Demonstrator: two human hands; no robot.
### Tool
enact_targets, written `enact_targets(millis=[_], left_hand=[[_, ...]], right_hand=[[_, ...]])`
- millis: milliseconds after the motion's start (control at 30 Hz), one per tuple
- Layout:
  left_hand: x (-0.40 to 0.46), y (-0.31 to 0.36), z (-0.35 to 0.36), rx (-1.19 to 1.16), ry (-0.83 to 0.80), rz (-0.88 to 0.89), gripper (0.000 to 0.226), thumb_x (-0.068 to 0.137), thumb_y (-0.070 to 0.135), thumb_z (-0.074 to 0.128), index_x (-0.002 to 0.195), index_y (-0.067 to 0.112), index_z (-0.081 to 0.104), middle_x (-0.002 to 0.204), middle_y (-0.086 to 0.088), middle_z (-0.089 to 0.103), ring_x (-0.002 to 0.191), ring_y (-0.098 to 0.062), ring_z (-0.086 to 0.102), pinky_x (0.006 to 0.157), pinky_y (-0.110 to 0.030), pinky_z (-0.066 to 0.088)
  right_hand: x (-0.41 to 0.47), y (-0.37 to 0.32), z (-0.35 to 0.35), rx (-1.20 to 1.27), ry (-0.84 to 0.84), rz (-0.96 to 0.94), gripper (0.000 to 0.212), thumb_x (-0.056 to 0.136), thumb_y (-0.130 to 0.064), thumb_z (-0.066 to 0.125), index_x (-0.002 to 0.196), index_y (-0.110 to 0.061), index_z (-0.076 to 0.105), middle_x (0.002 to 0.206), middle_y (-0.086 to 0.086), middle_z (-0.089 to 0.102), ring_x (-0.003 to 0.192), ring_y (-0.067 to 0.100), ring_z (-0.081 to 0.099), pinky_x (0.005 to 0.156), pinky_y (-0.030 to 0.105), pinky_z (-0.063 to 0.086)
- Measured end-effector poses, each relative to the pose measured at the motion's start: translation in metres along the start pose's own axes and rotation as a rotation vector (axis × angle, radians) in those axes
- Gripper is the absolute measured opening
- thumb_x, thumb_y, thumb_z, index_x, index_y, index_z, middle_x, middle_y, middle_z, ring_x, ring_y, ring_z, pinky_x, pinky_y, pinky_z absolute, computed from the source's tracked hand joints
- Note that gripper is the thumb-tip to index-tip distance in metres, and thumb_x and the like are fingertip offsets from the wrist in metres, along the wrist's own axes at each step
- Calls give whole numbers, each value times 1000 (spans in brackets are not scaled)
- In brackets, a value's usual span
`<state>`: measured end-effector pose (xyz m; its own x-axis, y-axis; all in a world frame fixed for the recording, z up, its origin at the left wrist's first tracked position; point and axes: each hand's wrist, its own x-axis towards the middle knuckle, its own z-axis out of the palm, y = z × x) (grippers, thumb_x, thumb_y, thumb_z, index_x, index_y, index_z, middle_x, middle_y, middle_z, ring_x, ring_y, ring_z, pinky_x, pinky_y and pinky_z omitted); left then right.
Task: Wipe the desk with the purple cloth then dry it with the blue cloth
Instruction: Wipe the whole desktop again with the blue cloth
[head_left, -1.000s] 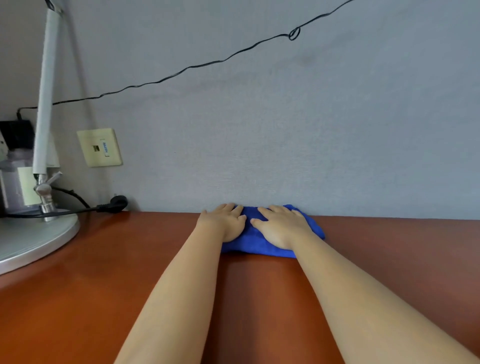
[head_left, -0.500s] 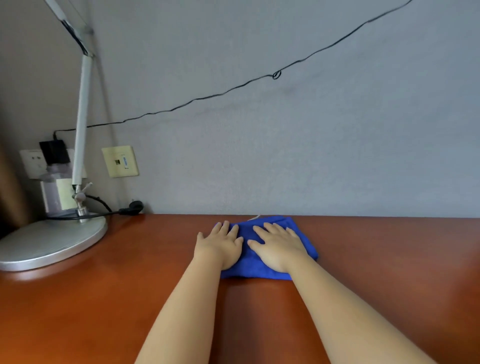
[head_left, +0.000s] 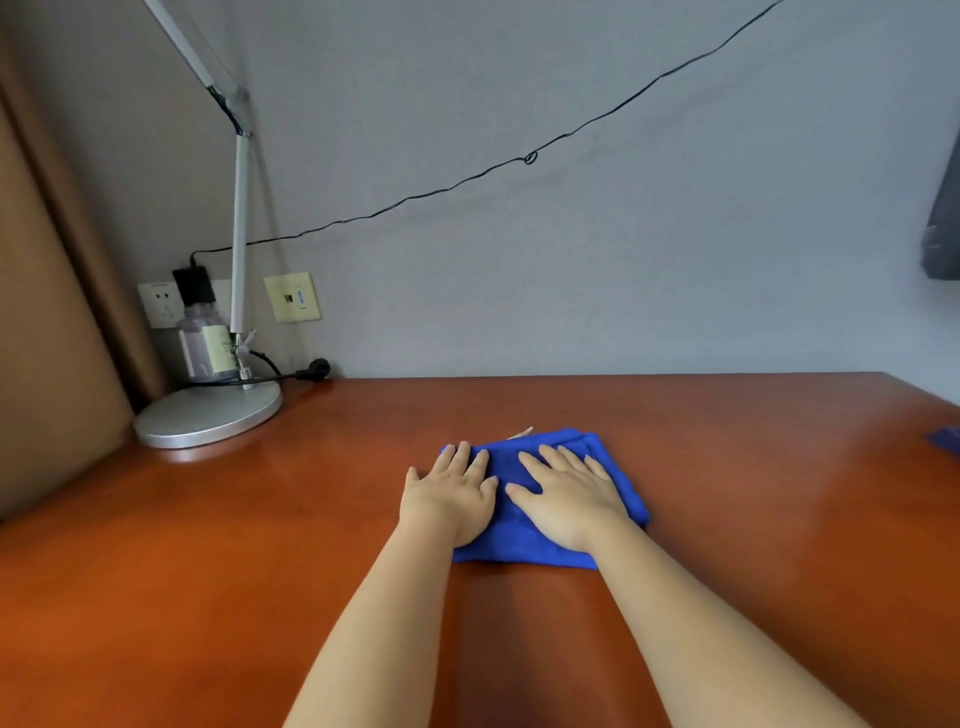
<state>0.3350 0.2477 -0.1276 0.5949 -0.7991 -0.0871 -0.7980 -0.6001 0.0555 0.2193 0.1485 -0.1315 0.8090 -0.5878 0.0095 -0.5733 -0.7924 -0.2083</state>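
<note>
Blue cloth (head_left: 540, 525) is lying folded on the surface (head_left: 208, 545), and I'm pressing it flat. Left hand (head_left: 449, 501) and right hand (head_left: 569, 499) are spreading open-palmed, gripping nothing, pressing down so it dries.

Both hands (head_left: 511, 499) on cloth (head_left: 506, 470), lamp (head_left: 208, 413) far left.

Blue cloth (head_left: 519, 540), reddish-brown desk (head_left: 208, 545)

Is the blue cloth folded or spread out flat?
Folded: the blue cloth forms a compact pad with layered edges at its far corner, both hands pressed flat on it.
</note>
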Motion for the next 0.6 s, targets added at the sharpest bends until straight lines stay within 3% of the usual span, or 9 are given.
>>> enact_targets(millis=[600], left_hand=[[-23,2,4,-11,15,-10,54,102,40,7,153,26,0,161,2,-7,147,-15,-9,117,-54,-2]], right_hand=[[-15,-3,5,13,40,-7,61,97,-59,23,153,-35,16,161,-8,9,148,11,3,121,38,0]])
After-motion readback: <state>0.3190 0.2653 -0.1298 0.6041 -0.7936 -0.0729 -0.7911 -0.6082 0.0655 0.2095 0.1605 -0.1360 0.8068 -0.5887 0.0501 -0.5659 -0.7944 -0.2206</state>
